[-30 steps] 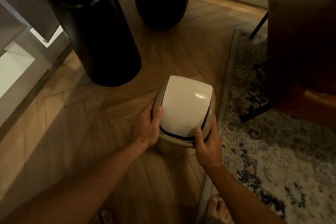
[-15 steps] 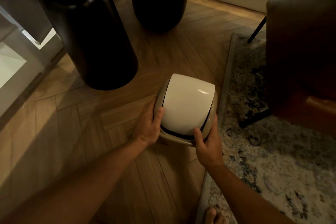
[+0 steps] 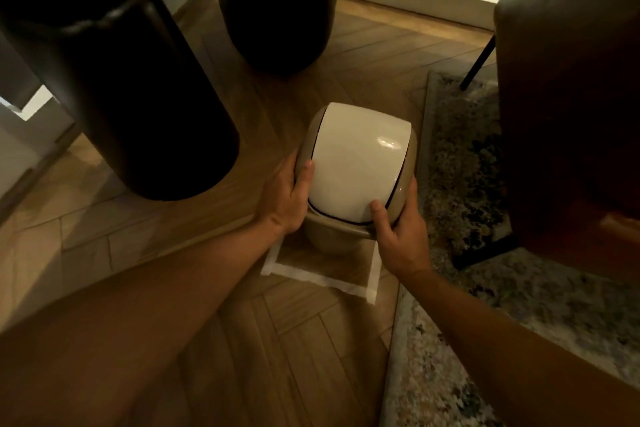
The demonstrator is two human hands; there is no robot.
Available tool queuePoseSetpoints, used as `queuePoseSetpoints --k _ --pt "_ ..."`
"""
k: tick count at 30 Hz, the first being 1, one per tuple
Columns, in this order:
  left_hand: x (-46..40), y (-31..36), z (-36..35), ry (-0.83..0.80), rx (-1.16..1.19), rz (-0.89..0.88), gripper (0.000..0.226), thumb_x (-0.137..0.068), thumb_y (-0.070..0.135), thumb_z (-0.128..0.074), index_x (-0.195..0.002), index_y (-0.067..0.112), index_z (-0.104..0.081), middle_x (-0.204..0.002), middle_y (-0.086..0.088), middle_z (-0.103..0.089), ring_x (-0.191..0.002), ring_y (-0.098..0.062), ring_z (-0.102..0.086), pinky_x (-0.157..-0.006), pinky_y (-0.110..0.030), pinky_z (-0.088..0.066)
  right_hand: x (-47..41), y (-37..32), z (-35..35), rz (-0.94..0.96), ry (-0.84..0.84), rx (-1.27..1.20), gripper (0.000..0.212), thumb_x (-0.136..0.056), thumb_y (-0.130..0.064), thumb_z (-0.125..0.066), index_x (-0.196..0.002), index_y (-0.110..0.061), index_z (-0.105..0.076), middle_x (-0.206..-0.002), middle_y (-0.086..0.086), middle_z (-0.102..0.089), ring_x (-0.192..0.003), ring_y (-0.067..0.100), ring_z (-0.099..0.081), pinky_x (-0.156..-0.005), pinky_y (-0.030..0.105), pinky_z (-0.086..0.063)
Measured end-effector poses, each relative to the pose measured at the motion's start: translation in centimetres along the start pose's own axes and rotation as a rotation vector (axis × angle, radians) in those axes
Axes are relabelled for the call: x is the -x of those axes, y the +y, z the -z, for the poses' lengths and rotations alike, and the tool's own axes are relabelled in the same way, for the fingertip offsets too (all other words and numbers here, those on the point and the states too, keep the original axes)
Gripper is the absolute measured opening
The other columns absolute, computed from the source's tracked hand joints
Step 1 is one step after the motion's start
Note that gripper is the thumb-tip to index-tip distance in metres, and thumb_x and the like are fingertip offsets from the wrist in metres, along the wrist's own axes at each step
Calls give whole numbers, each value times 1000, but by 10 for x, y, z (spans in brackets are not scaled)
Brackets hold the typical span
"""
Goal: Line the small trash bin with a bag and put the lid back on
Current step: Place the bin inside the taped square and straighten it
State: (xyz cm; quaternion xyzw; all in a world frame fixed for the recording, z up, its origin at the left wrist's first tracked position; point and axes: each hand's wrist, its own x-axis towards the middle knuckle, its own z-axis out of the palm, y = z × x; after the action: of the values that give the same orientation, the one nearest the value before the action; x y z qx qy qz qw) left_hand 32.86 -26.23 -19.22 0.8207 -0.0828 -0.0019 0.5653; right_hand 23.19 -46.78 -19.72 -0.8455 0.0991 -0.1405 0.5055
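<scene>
On the floor beside the rug (image 3: 485,305): bin (image 3: 332,239), beige, inside a tape square (image 3: 318,279).
Lid (image 3: 356,163): white dome, seated on the bin; no bag visible.
Left hand (image 3: 287,198): fingers wrapped on the lid's side, thumb on the dome.
Right hand (image 3: 398,232): cupping the near corner, thumb on top, other fingers hidden.
Handling, as judged: lift the lid evenly with both hands, straight up, keeping the bin within the tape.

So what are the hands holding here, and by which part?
Both hold the bin's lid by its opposite sides: left hand on its left rim, right hand at its near right edge, thumbs on top.
</scene>
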Motion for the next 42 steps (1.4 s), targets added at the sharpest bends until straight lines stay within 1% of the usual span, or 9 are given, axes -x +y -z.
queuePoseSetpoints --k 4,9,15,27,29,32,35,39,42 --pt "-37 7 -9 -6 -71 -6 72 -94 76 -23 -144 31 -48 -132 2 -64 -119 -16 -63 -97 -47 -54 -39 8 -1 -8 5 -29 93 -91 -76 -54 -166 -38 -12 -150 -4 -57 -132 10 -58 -104 26 -54" --pt "-73 10 -20 59 -106 -20 57 -96 71 -24 -132 35 -49 -112 16 -65 -100 -10 -64 -88 -43 -56 -79 12 -1 2 44 55 95 -90 -78 -51 -166 -35 -13 -147 1 -60 -127 19 -62 -101 46 -57" --pt "-115 6 -33 126 -78 12 48 -91 70 -28 -104 25 -40 -87 12 -52 -77 -9 -54 -74 -46 -52 -117 20 -3 10 68 71 96 -90 -78 -53 -166 -35 -14 -146 -8 -60 -124 8 -61 -100 33 -56" --pt "-137 21 -16 -29 -238 153 35 -107 50 -21 -115 30 -48 -90 4 -53 -77 -13 -53 -63 -29 -44 -150 14 19 -110 -132 71 88 -88 -82 -48 -163 -49 -15 -150 -7 -60 -128 15 -62 -104 41 -55" --pt "-140 25 -1 -129 -215 208 35 -108 44 -29 -125 26 -54 -97 -8 -62 -77 -21 -60 -60 -33 -51 -149 14 27 -191 -160 45 76 -94 -81 -34 -162 -47 -25 -148 1 -61 -116 14 -65 -88 30 -59" --pt "-140 29 16 -293 -128 312 43 -108 38 -37 -149 26 -44 -103 -16 -64 -69 -22 -63 -51 -26 -56 -151 8 28 -279 -85 -57 55 -107 -62 -26 -146 -38 -56 -109 12 -74 -70 11 -72 -51 26 -59" --pt "-133 30 16 -366 -53 376 56 -105 45 -40 -158 31 -27 -98 -15 -61 -68 -20 -64 -51 -25 -58 -151 5 20 -303 -25 -76 55 -110 -55 -25 -145 -28 -59 -83 11 -72 -52 10 -66 -44 28 -55" --pt "-127 27 7 -337 -3 368 64 -101 50 -47 -158 36 -24 -96 -14 -61 -68 -20 -65 -57 -31 -62 -144 3 10 -390 16 -221 53 -109 -58 -30 -160 -44 -36 -110 14 -73 -69 22 -69 -45 28 -57" --pt "-124 25 4 -315 24 383 68 -98 50 -52 -158 39 -23 -95 -15 -64 -69 -21 -67 -59 -33 -63 -126 1 -2 -334 60 -224 72 -97 -71 -47 -162 -47 -25 -143 8 -64 -106 22 -72 -82 43 -65"
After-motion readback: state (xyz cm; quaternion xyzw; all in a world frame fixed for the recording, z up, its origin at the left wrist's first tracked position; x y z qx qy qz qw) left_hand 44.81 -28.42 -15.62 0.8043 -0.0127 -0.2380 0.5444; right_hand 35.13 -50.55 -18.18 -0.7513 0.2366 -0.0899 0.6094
